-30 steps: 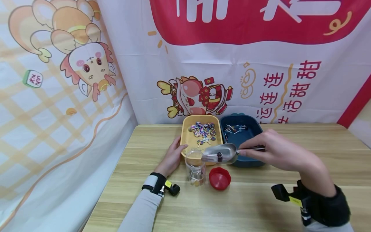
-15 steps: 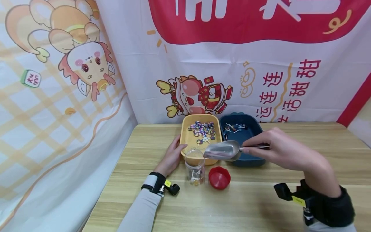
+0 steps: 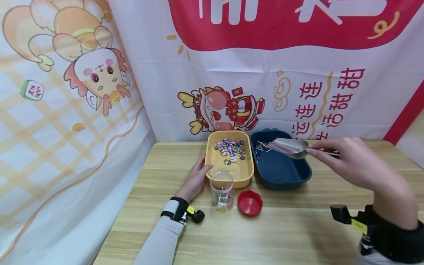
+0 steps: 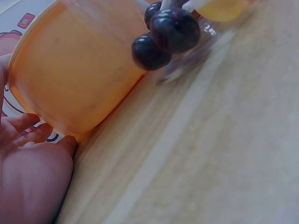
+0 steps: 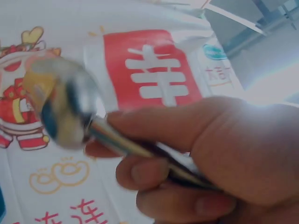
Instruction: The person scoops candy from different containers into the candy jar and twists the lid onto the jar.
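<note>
In the head view my right hand (image 3: 359,162) grips the handle of a metal scoop (image 3: 287,147), its bowl over the dark blue bin (image 3: 281,167). Several lollipops lie at that bin's left end. My left hand (image 3: 195,177) holds the left side of the yellow bin (image 3: 244,180), thumb at the rim and fingers against the outer wall. Swirl-coloured lollipops (image 3: 230,147) are heaped inside it. Before the yellow bin stands a clear jar (image 3: 222,187), open at the top, with lollipops at its bottom. Dark round lollipops (image 4: 175,30) show large in the left wrist view.
A red scalloped lid (image 3: 250,203) lies right of the jar on the wooden table (image 3: 285,232). Printed cloth (image 3: 278,66) hangs right behind both bins, and another cloth hangs along the left side.
The scoop has moved from the jar's mouth rightward and back over the blue bin, carried by my right hand. A dark lollipop seen in it earlier no longer shows. My left hand has stayed put.
</note>
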`<state>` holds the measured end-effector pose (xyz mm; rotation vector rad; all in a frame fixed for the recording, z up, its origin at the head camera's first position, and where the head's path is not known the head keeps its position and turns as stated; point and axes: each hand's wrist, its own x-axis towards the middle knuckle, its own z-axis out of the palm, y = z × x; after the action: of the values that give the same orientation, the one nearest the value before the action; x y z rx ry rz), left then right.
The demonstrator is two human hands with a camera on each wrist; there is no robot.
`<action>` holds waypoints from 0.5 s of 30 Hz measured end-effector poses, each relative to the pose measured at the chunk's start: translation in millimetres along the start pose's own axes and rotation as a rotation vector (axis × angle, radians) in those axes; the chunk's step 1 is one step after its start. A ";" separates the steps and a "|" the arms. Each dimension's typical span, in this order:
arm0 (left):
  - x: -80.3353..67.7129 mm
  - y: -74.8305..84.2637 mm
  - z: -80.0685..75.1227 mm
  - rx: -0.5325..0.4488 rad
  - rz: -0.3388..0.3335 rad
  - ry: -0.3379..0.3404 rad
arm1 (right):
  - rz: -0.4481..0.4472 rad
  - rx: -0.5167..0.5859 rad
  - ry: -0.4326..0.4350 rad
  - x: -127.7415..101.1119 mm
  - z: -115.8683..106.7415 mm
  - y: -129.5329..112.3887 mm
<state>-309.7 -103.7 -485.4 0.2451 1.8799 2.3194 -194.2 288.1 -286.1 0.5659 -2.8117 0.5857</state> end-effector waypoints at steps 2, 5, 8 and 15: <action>-0.4 0.1 -0.6 -0.003 0.001 0.003 | 0.018 -0.024 -0.043 5.4 3.7 3.9; -1.7 0.9 -0.7 -0.003 -0.001 0.011 | 0.024 -0.032 -0.153 16.3 13.7 11.1; -2.1 1.1 -0.8 -0.005 0.004 0.015 | 0.014 -0.041 -0.242 28.4 28.6 20.7; -2.1 1.2 0.6 0.001 0.015 -0.006 | 0.028 -0.059 -0.280 47.1 62.0 44.8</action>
<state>-307.5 -103.8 -484.2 0.2670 1.8830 2.3246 -263.0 284.7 -343.8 0.6428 -3.0911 0.4575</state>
